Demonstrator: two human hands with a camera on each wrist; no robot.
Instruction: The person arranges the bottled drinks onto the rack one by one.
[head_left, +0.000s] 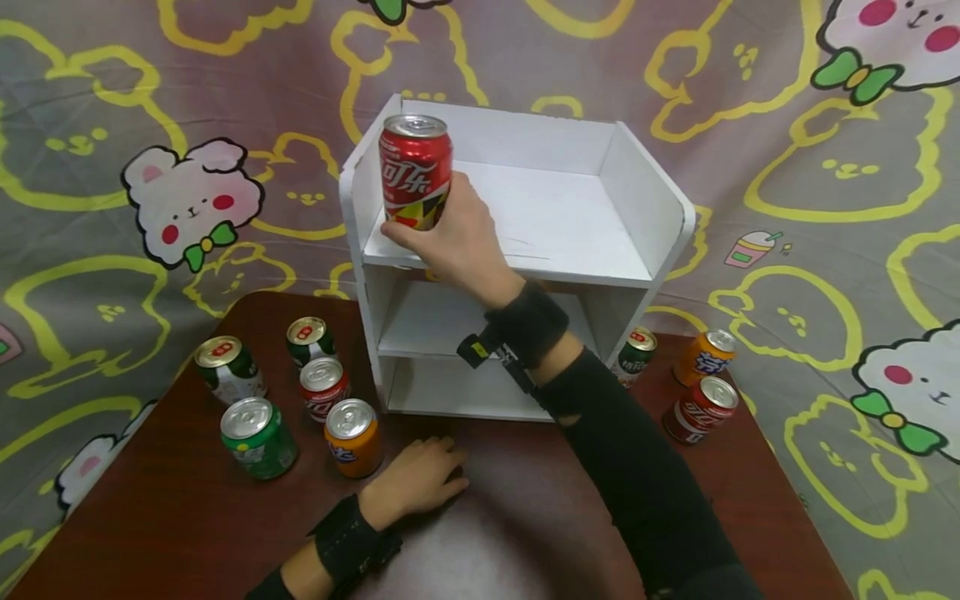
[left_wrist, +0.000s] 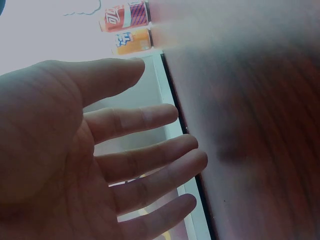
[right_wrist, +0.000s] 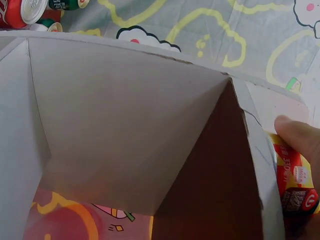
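Observation:
My right hand (head_left: 463,242) grips a red cola can (head_left: 415,167) low on its body, upright at the left end of the top shelf of a white shelf unit (head_left: 555,217). In the right wrist view, part of that can (right_wrist: 296,175) shows beside the shelf edge, with the thumb on it. My left hand (head_left: 420,473) rests on the table in front of the unit, fingers relaxed and holding nothing; the left wrist view shows its fingers (left_wrist: 145,160) spread apart. Nearest to it stands an orange soda can (head_left: 352,442).
Left of the unit are a green can (head_left: 258,437), a red can (head_left: 324,392) and two dark green-and-white cans (head_left: 231,371). On the right stand a red can (head_left: 700,410), an orange can (head_left: 705,358) and a dark green can (head_left: 634,357). A patterned cloth (head_left: 480,50) hangs behind.

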